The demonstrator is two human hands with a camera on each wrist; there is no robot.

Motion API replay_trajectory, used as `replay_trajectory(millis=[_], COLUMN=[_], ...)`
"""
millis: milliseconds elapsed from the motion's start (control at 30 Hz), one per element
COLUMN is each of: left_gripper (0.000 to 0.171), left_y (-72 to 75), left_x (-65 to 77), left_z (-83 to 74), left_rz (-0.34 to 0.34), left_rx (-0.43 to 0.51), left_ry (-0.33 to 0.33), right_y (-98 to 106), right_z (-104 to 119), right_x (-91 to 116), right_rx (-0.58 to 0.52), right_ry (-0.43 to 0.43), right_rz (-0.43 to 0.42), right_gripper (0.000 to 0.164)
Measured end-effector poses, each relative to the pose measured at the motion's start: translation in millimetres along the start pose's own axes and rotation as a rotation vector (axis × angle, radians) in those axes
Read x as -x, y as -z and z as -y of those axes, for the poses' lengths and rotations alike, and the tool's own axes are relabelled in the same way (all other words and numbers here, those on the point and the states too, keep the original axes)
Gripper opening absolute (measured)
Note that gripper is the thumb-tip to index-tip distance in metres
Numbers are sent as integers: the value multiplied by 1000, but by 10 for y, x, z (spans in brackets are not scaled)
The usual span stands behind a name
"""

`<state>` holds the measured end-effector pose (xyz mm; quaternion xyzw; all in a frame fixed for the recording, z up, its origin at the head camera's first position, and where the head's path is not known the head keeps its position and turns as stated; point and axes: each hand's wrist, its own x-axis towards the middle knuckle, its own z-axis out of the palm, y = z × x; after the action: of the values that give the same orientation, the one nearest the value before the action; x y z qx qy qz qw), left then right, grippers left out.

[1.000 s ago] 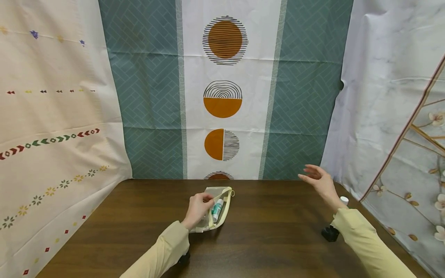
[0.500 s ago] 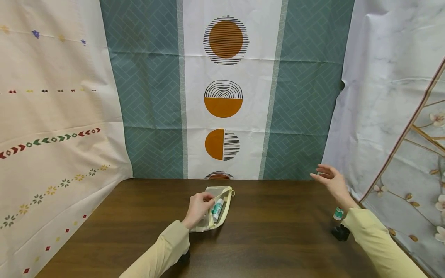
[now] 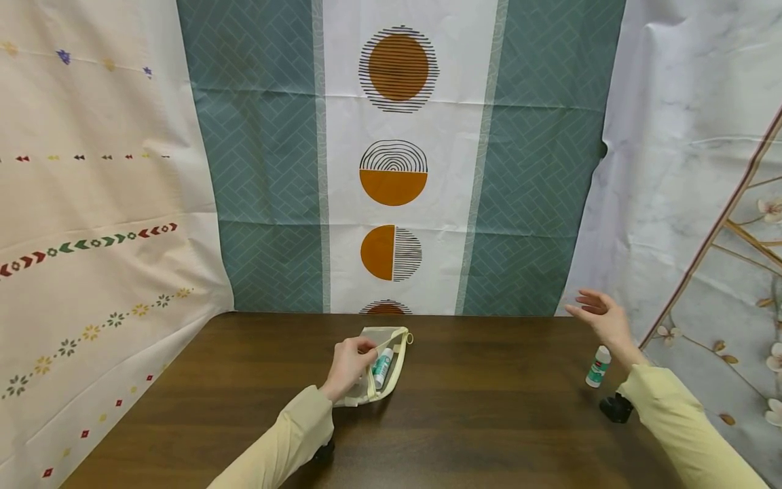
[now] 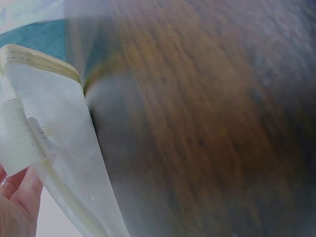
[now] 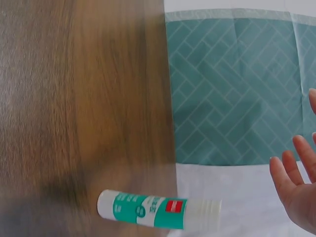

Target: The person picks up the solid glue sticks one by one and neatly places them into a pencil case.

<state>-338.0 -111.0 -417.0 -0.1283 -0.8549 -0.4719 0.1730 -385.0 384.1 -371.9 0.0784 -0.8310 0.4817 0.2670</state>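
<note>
My left hand (image 3: 349, 367) pinches the edge of a pale yellow, see-through mesh zip pouch (image 3: 394, 380). Inside the pouch's gaping mouth lies a white and green glue stick (image 3: 383, 367). The left wrist view shows the pouch (image 4: 59, 113) close up, with the fingers (image 4: 27, 195) at its edge. Over on the right, my right hand (image 3: 605, 324) hovers above the table, fingers apart and holding nothing. A second glue stick (image 3: 598, 367) stands upright just beside that wrist; the right wrist view shows this glue stick (image 5: 158, 210) apart from the hand (image 5: 298, 192).
The brown wooden table (image 3: 476, 401) reaches back to a teal and white patterned curtain (image 3: 525, 204). A cream cloth (image 3: 110, 272) hangs on the left, and a pale floral cloth (image 3: 684, 272) borders the right edge.
My right hand has moved to the right, and the second glue stick, earlier mostly behind the wrist, now shows whole. The left hand and pouch have stayed in place.
</note>
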Motion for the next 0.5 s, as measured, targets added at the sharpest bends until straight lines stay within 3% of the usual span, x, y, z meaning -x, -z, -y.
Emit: replay_trajectory(millis=[133, 233, 300, 333, 467, 500], left_gripper=[9, 9, 9, 9, 10, 10], left_y=[1, 2, 4, 5, 7, 9], left_x=[9, 16, 17, 17, 6, 1], left_z=[5, 5, 7, 5, 4, 3], left_rz=[3, -4, -8, -8, -7, -8], left_rx=[2, 2, 2, 2, 3, 1], left_ry=[-2, -8, -10, -9, -14, -16], right_y=[83, 142, 194, 202, 267, 274], right_z=[-305, -714, -808, -847, -394, -314], right_x=[-98, -235, -266, -264, -63, -22], right_rx=[-20, -16, -87, -72, -85, -27], right_ry=[-3, 5, -9, -20, -46, -45], right_rz=[20, 27, 78, 61, 86, 67], right_gripper=[58, 58, 58, 56, 53, 54])
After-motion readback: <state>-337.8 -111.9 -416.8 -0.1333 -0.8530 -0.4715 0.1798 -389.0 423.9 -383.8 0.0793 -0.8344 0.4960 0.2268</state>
